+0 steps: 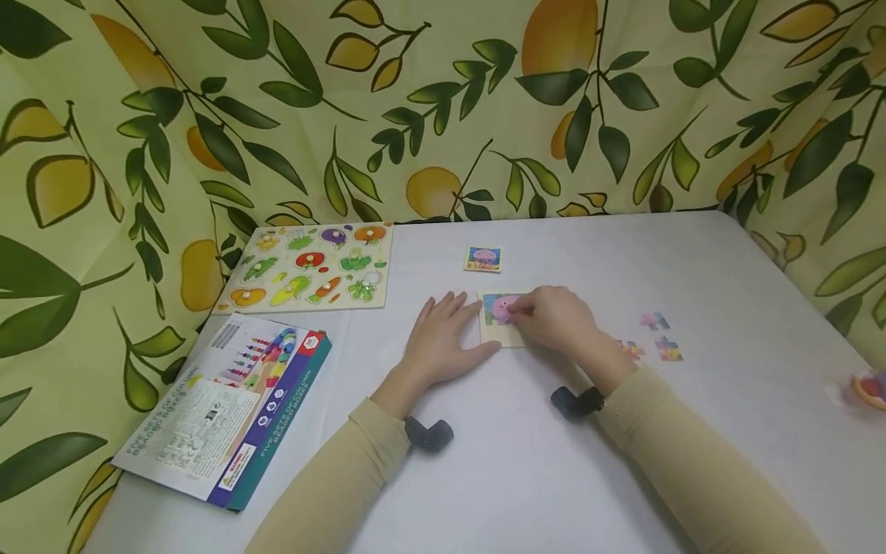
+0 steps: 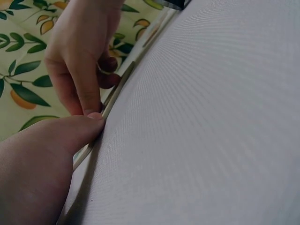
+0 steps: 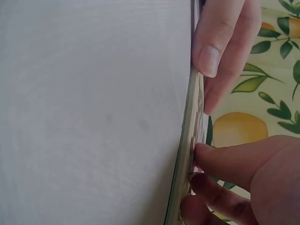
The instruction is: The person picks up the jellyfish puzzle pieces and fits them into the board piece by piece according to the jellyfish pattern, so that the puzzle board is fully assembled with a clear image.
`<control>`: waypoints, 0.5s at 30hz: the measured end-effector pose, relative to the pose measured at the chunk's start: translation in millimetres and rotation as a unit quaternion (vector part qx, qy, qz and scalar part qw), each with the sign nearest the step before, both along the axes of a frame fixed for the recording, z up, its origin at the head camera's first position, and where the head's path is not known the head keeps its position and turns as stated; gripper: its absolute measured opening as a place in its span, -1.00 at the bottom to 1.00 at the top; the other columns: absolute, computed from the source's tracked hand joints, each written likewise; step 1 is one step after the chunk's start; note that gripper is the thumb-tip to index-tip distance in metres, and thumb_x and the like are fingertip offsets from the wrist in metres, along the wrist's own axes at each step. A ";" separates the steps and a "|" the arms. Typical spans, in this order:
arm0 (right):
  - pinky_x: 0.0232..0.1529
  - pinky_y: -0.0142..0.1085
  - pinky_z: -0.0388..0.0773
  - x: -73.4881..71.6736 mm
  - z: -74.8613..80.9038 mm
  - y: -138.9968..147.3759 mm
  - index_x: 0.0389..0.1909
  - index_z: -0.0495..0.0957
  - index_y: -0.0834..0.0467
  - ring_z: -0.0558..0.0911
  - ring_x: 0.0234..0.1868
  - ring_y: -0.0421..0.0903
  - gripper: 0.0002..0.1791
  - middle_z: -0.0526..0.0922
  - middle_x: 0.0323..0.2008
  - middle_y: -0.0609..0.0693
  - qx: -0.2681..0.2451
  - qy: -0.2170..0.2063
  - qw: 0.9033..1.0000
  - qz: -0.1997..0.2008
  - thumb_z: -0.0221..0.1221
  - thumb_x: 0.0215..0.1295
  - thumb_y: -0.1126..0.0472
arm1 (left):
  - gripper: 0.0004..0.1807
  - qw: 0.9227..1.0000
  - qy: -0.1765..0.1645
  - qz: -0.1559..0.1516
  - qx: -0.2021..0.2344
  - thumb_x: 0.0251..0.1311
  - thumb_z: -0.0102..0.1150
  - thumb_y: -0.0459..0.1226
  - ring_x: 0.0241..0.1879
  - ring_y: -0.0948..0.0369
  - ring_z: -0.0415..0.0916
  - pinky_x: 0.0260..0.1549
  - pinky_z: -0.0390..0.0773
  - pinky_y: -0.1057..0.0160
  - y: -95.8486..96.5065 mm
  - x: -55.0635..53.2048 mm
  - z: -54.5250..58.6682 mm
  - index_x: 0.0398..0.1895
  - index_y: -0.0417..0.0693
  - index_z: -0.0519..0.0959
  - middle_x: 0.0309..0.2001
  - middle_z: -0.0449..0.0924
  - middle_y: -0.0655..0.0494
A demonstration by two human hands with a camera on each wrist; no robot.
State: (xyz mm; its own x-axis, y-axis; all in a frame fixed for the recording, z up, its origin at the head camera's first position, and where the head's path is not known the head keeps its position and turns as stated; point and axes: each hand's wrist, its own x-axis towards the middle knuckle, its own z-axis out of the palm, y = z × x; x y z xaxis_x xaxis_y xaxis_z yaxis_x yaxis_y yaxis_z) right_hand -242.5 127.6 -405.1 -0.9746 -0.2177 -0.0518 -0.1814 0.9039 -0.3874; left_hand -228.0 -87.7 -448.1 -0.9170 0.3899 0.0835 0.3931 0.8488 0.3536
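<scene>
On the table lies a small wooden jigsaw board (image 1: pixel 488 332) with a pink cartoon picture partly assembled in it. My left hand (image 1: pixel 443 338) lies flat at the board's left side, fingers extended, the thumb touching its near edge. Above the board is my right hand (image 1: pixel 557 323), curled, with thumb and fingers pinching a jigsaw piece at the picture; the piece is mostly hidden by the fingertips. In the right wrist view, the right thumb (image 3: pixel 234 159) and fingers meet low over the pieces at the board's surface. Loose jigsaw pieces (image 1: pixel 669 349) lie right of the right forearm.
Behind the board sits a small picture card (image 1: pixel 483 259). A vegetable peg puzzle (image 1: pixel 314 265) lies at back left, with a bead-set box (image 1: pixel 228 408) in front of it. At the right edge is a small round colourful item (image 1: pixel 868 388). Patterned curtain (image 1: pixel 429 100) surrounds the table.
</scene>
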 end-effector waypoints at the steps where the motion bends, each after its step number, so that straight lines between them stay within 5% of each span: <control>1: 0.18 0.15 0.53 0.0 -0.5 0.4 0.09 0.75 0.05 0.60 0.20 0.20 -0.68 0.72 0.09 0.14 -0.002 -0.001 1.000 -0.003 0.30 0.40 0.06 | -0.12 1.000 0.001 0.000 0.001 0.25 0.02 0.40 0.58 0.06 -0.01 0.56 -0.25 -0.01 0.2 -0.1 -0.4 0.53 0.18 0.37 0.56 0.21 0.05; 15: 0.11 0.15 0.53 3.3 -7.7 13.4 0.07 0.73 0.05 0.60 0.06 0.17 -0.70 0.73 -0.02 0.13 -0.098 -0.013 0.995 -0.022 0.23 0.38 0.15 | -0.13 1.000 0.002 0.001 -0.001 0.25 0.04 0.39 0.58 0.07 -0.01 0.56 -0.25 -0.01 2.2 1.7 -0.7 0.53 0.18 0.37 0.55 0.22 0.05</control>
